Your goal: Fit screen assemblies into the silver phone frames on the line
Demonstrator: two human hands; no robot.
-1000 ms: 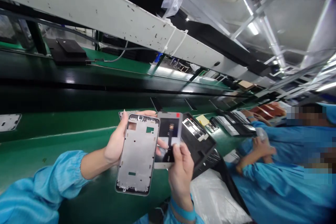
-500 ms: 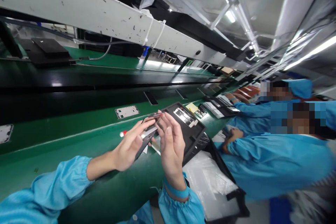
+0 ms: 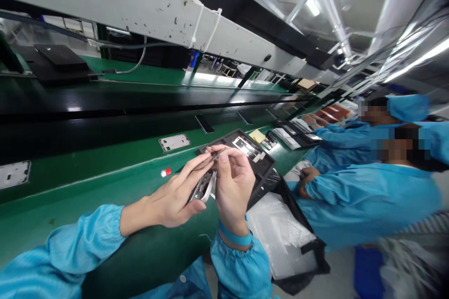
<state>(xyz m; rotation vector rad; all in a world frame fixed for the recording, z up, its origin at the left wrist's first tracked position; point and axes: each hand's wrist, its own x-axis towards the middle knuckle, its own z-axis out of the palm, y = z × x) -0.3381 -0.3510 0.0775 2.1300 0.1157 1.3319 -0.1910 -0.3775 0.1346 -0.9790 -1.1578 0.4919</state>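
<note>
Silver phone frame [image 3: 205,186], seen nearly edge-on and tilted steeply, its cut-out inner face partly visible. It is raised above the green conveyor table [image 3: 105,182], just left of the black tray [image 3: 261,161], pressed against a thin panel [image 3: 214,155].

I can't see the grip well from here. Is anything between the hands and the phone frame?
Nothing visible. The left hand and the right hand both hold the phone frame directly, edge-on between their fingers, above the green bench. The black tray lies behind them, apart.
</note>
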